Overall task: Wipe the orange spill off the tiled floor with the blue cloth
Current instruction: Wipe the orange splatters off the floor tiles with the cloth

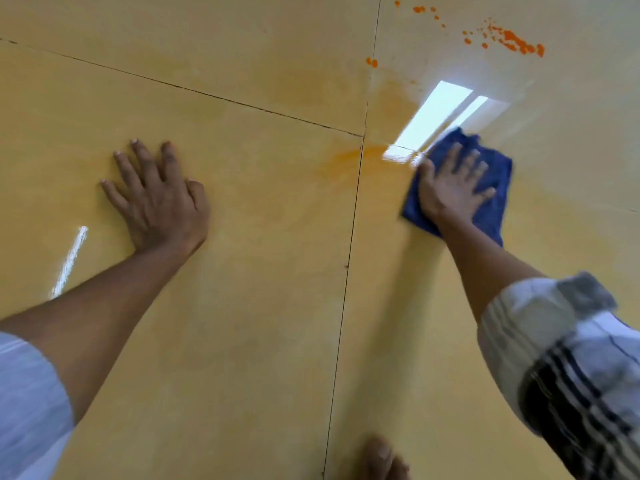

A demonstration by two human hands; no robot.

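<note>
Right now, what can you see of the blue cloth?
The cloth is dark blue, soft and crumpled, bunched rather than folded flat. It lies on the glossy tiled floor, right of the grout line, beside a faint orange smear. The right hand presses flat on it, fingers spread, covering its middle. Its far corner overlaps a bright reflection.

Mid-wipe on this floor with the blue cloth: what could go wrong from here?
1. The right hand presses the crumpled blue cloth beside a faint orange smear at the tile joint; more passes may spread it or work it into the grout.
2. Bright orange droplets lie farther away, easy to miss.
3. The left hand braces flat on glossy tile; it may slip if wet.
</note>
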